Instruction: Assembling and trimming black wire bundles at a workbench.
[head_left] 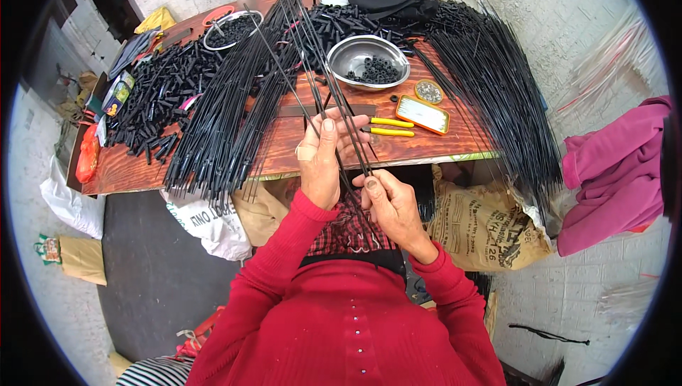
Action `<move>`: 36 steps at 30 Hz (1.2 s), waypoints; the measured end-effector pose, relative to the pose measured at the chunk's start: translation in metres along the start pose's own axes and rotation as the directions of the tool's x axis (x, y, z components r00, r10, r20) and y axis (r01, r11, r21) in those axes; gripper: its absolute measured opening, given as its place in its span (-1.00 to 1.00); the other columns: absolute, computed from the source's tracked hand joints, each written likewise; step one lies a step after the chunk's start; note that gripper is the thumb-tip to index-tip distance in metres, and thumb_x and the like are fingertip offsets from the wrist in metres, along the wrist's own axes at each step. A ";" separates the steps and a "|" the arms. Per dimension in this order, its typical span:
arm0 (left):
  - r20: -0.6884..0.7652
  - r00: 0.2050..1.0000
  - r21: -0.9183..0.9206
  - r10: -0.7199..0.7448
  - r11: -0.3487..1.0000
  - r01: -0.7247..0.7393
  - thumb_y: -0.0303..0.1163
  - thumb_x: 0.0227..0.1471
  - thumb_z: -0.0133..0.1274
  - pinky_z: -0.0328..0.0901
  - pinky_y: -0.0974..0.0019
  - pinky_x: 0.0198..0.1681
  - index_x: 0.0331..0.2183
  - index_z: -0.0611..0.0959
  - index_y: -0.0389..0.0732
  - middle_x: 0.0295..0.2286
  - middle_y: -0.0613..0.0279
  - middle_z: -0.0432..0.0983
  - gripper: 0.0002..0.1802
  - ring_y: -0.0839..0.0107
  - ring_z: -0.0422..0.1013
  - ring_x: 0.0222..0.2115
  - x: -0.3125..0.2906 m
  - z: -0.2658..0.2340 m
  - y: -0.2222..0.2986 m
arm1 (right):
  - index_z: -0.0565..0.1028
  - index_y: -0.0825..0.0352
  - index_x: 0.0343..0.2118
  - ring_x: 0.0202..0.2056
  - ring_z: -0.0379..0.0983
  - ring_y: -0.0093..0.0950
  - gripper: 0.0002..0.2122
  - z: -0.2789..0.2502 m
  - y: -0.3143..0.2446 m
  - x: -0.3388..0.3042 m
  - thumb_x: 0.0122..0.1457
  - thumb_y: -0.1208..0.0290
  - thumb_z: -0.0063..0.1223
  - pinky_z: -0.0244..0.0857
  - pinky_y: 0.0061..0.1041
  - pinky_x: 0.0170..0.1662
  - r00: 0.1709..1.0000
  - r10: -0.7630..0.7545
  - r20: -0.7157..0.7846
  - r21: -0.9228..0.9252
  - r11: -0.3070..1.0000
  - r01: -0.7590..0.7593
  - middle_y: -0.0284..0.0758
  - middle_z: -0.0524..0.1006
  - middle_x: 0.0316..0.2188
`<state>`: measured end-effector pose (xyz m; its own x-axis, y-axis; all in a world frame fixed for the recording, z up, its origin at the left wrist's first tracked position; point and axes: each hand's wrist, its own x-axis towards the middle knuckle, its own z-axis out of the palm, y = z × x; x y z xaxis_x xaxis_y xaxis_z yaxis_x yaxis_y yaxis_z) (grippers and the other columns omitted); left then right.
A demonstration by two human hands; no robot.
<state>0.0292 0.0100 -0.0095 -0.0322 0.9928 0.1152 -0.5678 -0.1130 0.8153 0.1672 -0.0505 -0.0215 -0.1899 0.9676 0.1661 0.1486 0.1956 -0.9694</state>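
Above my lap, at the table's near edge, both hands grip several long thin black rods (310,39) that slant up and away to the left. My left hand (320,162) supports them midway, thumb pressed over them and fingers partly curled; a light bandage wraps one part of it. Lower and to the right, my right hand (391,208) pinches their near ends between thumb and fingers. Just beyond my hands lie pliers with yellow handles (392,123). A steel bowl (342,55) with small black rings stands behind the rods.
Bundles of black rods lie on the wooden table (128,173) at left (213,126) and right (497,87). Short black tubes (153,94) are heaped at the far left. An orange-rimmed tray (425,129) and a round tin (428,91) sit right of the pliers. Sacks (472,233) stand below.
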 end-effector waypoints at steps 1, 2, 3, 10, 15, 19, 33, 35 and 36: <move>0.003 1.000 -0.006 0.008 1.000 -0.008 -0.12 0.31 -0.16 0.45 0.34 -0.20 -0.05 0.40 -0.23 -0.14 -0.06 0.54 -0.62 0.35 0.53 -0.27 0.001 -0.001 -0.001 | 0.49 0.45 -0.21 -0.68 0.25 -0.76 -0.71 0.000 0.001 0.001 0.38 0.29 -0.17 0.12 -0.70 -0.60 1.000 0.001 0.000 -0.001 1.000 -0.001 -0.47 0.40 -0.66; 0.002 1.000 -0.007 0.008 1.000 -0.008 -0.12 0.31 -0.16 0.45 0.34 -0.20 -0.05 0.40 -0.23 -0.14 -0.06 0.54 -0.62 0.35 0.53 -0.27 0.002 -0.001 -0.001 | 0.49 0.46 -0.23 -0.67 0.27 -0.73 -0.70 0.001 0.001 0.002 0.38 0.29 -0.17 0.14 -0.67 -0.58 1.000 -0.019 0.000 -0.031 0.999 0.019 -0.46 0.40 -0.66; 0.001 1.000 -0.006 -0.003 1.000 0.003 -0.16 0.32 -0.18 0.46 0.32 -0.21 -0.05 0.38 -0.24 -0.15 -0.08 0.54 -0.64 0.34 0.53 -0.29 0.002 -0.001 -0.001 | 0.49 0.47 -0.26 -0.65 0.29 -0.71 -0.70 0.001 0.002 0.003 0.38 0.29 -0.17 0.15 -0.63 -0.57 0.999 -0.039 0.002 -0.060 0.997 0.039 -0.45 0.39 -0.66; 0.016 1.000 0.019 -0.002 1.000 0.002 -0.14 0.29 -0.11 0.46 0.35 -0.25 -0.05 0.40 -0.27 -0.17 -0.09 0.56 -0.61 0.37 0.54 -0.34 0.006 -0.001 0.001 | 0.50 0.45 -0.33 -0.63 0.32 -0.51 -0.78 0.006 0.005 0.007 0.33 0.38 -0.08 0.21 -0.49 -0.54 0.975 -0.215 -0.053 -0.339 0.923 0.185 -0.30 0.40 -0.66; 0.018 1.000 0.028 0.005 1.000 -0.006 -0.16 0.28 -0.07 0.48 0.36 -0.29 -0.08 0.41 -0.26 -0.19 -0.10 0.57 -0.64 0.37 0.55 -0.36 0.008 -0.004 0.003 | 0.51 0.45 -0.31 -0.63 0.35 -0.49 -0.84 0.008 0.006 0.010 0.30 0.44 -0.03 0.23 -0.49 -0.52 0.972 -0.228 -0.065 -0.367 0.911 0.189 -0.27 0.41 -0.65; 0.002 1.000 0.029 -0.011 1.000 0.011 -0.16 0.27 -0.06 0.49 0.35 -0.33 -0.16 0.42 -0.22 -0.23 -0.09 0.58 -0.69 0.37 0.55 -0.39 0.008 -0.007 0.005 | 0.52 0.46 -0.26 -0.62 0.37 -0.52 -0.84 0.011 0.002 0.011 0.29 0.46 -0.04 0.25 -0.49 -0.52 0.968 -0.232 -0.097 -0.343 0.921 0.186 -0.26 0.43 -0.65; 0.041 0.999 0.204 0.021 0.979 -0.029 -0.23 0.33 -0.19 0.45 0.42 -0.37 -0.21 0.39 -0.25 -0.27 -0.06 0.61 -0.75 0.44 0.54 -0.42 0.006 -0.009 0.012 | 0.48 0.49 -0.17 -0.56 0.49 -0.61 -0.78 0.004 -0.010 0.007 0.36 0.44 -0.18 0.38 -0.62 -0.46 0.998 0.063 0.023 -0.009 0.998 -0.062 -0.32 0.56 -0.55; 0.051 0.998 0.243 0.042 0.969 -0.053 -0.23 0.34 -0.20 0.44 0.42 -0.37 -0.21 0.38 -0.25 -0.27 -0.06 0.61 -0.74 0.44 0.54 -0.43 0.005 -0.007 0.011 | 0.47 0.49 -0.17 -0.57 0.49 -0.61 -0.77 0.005 -0.007 0.006 0.36 0.43 -0.18 0.38 -0.61 -0.45 0.996 0.069 0.048 0.015 0.997 -0.070 -0.31 0.57 -0.53; 0.053 0.997 0.234 0.047 0.970 -0.059 -0.20 0.33 -0.18 0.45 0.39 -0.34 -0.21 0.40 -0.24 -0.24 -0.09 0.60 -0.72 0.41 0.54 -0.41 0.005 -0.008 0.009 | 0.47 0.49 -0.17 -0.57 0.48 -0.61 -0.77 0.005 -0.006 0.006 0.37 0.42 -0.19 0.38 -0.61 -0.44 0.994 0.075 0.078 0.038 0.996 -0.078 -0.30 0.59 -0.52</move>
<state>0.0171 0.0139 -0.0061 -0.0153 0.9829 0.1836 -0.3563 -0.1770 0.9174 0.1603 -0.0462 -0.0155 -0.2532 0.9642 0.0788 0.1256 0.1135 -0.9856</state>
